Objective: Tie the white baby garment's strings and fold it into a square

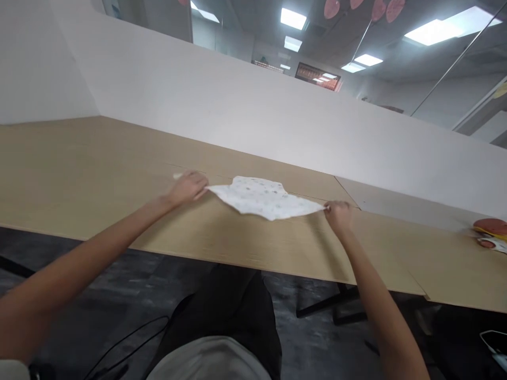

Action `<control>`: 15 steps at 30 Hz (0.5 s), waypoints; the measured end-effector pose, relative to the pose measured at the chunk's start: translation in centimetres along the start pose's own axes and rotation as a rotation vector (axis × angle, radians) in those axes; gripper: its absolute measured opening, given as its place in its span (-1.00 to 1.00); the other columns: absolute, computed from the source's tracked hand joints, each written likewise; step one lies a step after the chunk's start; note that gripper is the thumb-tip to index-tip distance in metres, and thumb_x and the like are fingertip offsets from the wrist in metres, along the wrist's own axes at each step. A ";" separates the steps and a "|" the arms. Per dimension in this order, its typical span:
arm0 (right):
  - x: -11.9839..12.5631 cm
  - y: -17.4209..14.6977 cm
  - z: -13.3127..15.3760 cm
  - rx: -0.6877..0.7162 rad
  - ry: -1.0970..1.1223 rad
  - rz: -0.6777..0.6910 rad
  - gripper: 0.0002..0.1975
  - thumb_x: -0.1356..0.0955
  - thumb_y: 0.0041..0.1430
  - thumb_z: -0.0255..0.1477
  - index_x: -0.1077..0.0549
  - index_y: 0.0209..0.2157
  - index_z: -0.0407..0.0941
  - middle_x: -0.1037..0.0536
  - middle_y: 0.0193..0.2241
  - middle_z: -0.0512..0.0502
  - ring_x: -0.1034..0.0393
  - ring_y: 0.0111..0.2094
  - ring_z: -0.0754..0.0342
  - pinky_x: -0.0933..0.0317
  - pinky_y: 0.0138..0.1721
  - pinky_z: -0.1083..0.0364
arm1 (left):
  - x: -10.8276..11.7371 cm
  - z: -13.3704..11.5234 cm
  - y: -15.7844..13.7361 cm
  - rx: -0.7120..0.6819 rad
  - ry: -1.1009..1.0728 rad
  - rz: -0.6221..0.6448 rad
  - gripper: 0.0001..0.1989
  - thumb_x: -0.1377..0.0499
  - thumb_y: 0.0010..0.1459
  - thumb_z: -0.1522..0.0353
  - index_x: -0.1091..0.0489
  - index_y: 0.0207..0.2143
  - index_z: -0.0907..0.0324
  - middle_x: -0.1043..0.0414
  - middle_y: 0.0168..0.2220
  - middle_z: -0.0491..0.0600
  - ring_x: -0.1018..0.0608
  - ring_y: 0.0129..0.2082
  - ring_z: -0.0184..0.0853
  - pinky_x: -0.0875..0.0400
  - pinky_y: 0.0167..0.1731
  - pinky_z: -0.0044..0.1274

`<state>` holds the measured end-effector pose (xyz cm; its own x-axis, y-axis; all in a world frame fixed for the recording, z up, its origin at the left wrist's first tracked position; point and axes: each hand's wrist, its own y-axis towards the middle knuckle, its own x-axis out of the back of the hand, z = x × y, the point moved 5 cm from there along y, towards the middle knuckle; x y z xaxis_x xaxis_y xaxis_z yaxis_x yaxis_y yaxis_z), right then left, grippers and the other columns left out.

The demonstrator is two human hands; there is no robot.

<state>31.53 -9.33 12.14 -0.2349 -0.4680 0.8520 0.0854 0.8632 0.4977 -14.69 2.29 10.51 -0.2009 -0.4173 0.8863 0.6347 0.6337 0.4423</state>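
Long light-wood table (pixel 79 174) spans the view, running from 9 o'clock down toward 4 o'clock; seams visible between its panels. A grey panel (pixel 380 198) is inset at 3 o'clock. White partition wall (pixel 237 100) rises directly behind the table, meeting a second white wall (pixel 35 63) at 10 o'clock. Above the partition, at 12 to 2 o'clock: dark ceiling with rectangular ceiling lights (pixel 293 18), all lit. Pink round decorations (pixel 358 6) hang at 1 o'clock. Dark grey floor (pixel 130 295) at 6 to 8 o'clock; black table legs (pixel 320 306) at 5 o'clock.
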 end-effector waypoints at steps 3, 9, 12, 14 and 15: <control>-3.3 -4.7 0.7 0.051 -0.010 0.124 -0.75 -0.23 0.08 -0.58 -0.54 -0.30 -0.23 -0.52 -0.32 -0.24 -0.34 -0.18 -0.09 0.03 0.02 -0.03 | -3.8 -1.8 -4.0 -0.065 -0.141 0.179 -0.65 0.08 0.16 0.19 -0.42 -0.33 0.18 -0.46 -0.28 0.14 -0.44 -0.19 -0.14 -0.23 -0.04 -0.34; -6.7 -8.6 -2.2 -0.137 0.268 0.209 -0.60 -0.18 0.00 -0.64 -0.51 -0.17 -0.25 -0.50 -0.15 -0.25 -0.34 -0.11 -0.03 -0.15 -0.10 0.10 | -4.3 1.3 -7.4 0.173 -0.534 0.342 -0.58 0.09 0.17 0.11 -0.43 -0.24 0.16 -0.48 -0.18 0.02 -0.46 -0.19 -0.21 -0.29 -0.12 -0.46; -7.7 -8.6 -3.3 -0.287 0.401 0.255 -0.62 -0.16 0.12 -0.52 -0.49 -0.14 -0.28 -0.53 -0.19 -0.27 -0.40 -0.20 -0.01 -0.19 -0.19 0.12 | -4.7 3.9 -7.5 0.398 -0.412 0.253 -0.49 0.14 0.19 0.08 -0.43 -0.18 0.24 -0.45 -0.10 0.11 -0.44 -0.11 -0.14 -0.26 -0.05 -0.39; -8.2 -8.4 -3.1 -0.341 0.387 0.280 -0.61 -0.14 0.19 -0.41 -0.52 -0.20 -0.30 -0.54 -0.26 -0.31 -0.42 -0.25 -0.04 -0.19 -0.25 0.10 | -5.7 4.8 -7.7 0.518 -0.285 0.194 -0.45 0.15 0.18 0.07 -0.41 -0.13 0.28 -0.40 -0.03 0.18 -0.38 0.00 -0.06 -0.19 0.03 -0.32; -8.3 -8.3 -2.9 -0.362 0.364 0.291 -0.60 -0.15 0.21 -0.37 -0.53 -0.23 -0.30 -0.54 -0.28 -0.33 -0.42 -0.27 -0.05 -0.17 -0.28 0.10 | -6.2 4.9 -7.8 0.556 -0.245 0.183 -0.44 0.13 0.16 0.07 -0.40 -0.10 0.28 -0.38 0.01 0.20 -0.35 0.05 -0.02 -0.16 0.05 -0.28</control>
<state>35.59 -13.13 1.40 0.1893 -0.3122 0.9310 0.4370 0.8758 0.2048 -22.03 3.14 2.21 -0.3326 -0.1503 0.9310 0.2057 0.9519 0.2272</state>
